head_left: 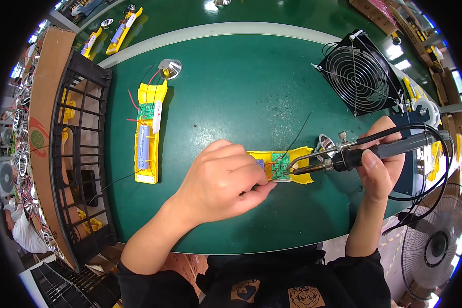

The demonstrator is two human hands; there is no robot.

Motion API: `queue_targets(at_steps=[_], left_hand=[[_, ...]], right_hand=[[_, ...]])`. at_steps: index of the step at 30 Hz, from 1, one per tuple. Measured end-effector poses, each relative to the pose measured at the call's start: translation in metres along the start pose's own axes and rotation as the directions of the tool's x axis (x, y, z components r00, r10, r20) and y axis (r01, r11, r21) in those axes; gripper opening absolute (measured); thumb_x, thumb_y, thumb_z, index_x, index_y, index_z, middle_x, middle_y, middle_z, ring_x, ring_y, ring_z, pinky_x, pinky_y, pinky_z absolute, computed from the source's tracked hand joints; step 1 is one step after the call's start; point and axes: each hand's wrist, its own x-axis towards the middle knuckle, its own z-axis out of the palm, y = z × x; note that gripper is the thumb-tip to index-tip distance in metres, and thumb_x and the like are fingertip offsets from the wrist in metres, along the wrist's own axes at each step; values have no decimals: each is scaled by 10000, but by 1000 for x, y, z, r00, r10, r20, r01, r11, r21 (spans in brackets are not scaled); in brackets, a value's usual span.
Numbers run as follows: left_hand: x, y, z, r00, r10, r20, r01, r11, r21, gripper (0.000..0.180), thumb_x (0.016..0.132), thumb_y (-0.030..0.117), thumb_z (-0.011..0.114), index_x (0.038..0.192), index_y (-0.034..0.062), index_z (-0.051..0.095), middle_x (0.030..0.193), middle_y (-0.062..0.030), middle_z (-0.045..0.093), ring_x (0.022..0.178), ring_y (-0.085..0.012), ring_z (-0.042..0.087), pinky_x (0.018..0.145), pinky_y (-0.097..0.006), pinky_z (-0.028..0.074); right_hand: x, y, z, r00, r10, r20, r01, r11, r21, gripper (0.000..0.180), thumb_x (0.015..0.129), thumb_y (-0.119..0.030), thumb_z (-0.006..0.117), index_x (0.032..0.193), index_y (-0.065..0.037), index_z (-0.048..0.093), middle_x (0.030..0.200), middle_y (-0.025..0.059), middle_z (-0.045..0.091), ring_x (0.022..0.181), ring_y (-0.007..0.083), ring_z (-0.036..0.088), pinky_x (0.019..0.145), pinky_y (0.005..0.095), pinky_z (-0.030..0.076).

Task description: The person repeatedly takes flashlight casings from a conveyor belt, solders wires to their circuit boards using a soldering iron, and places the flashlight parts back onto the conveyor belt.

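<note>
A yellow flashlight housing half point(304, 152) lies crosswise before me, with a green circuit board point(281, 165) and red wires inside. My left hand point(223, 179) covers its left end, thumb and forefinger pinched on a thin wire at the board's edge. My right hand point(380, 169) grips a soldering iron point(400, 147) with a solder feed tube beside its barrel. The iron's tip touches or hovers just over the board; I cannot tell which. Behind the iron sits a small silver reflector cup point(325, 143). Most of this housing's blue battery is hidden by my left hand.
Another yellow housing point(139, 154) with battery, board and reflector point(171, 69) stands left on the green table point(215, 113). A black crate point(82, 154) borders the left edge. At the far right is a black fan point(359, 77); the iron's cable point(444, 174) loops at right.
</note>
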Motion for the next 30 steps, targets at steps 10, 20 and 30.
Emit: queue_targets(at_steps=[10, 20, 30], left_hand=[[1, 1, -1, 999, -38, 20, 38, 999, -16, 167, 529, 52, 705, 582, 99, 553, 482, 21, 456, 459, -138, 435, 477, -262, 309], [1, 2, 0, 999, -51, 12, 51, 999, -6, 165, 527, 52, 705, 582, 97, 556, 486, 21, 463, 464, -134, 447, 489, -255, 324], [0, 2, 2, 998, -56, -3, 56, 998, -21, 172, 528, 49, 706, 578, 92, 547, 482, 17, 460, 462, -139, 447, 493, -260, 334]], right_hand=[[0, 2, 1, 1000, 1, 29, 0, 1000, -17, 167, 622, -41, 561, 754, -4, 465, 717, 75, 459, 595, 83, 365, 540, 207, 291], [-1, 4, -1, 998, 20, 59, -19, 1000, -22, 227, 611, -5, 543, 804, -20, 424, 731, 104, 468, 618, 101, 385, 566, 223, 319], [-2, 8, 0, 998, -34, 57, 34, 999, 5, 265, 605, 8, 542, 835, -27, 415, 730, 110, 477, 613, 103, 390, 549, 216, 318]])
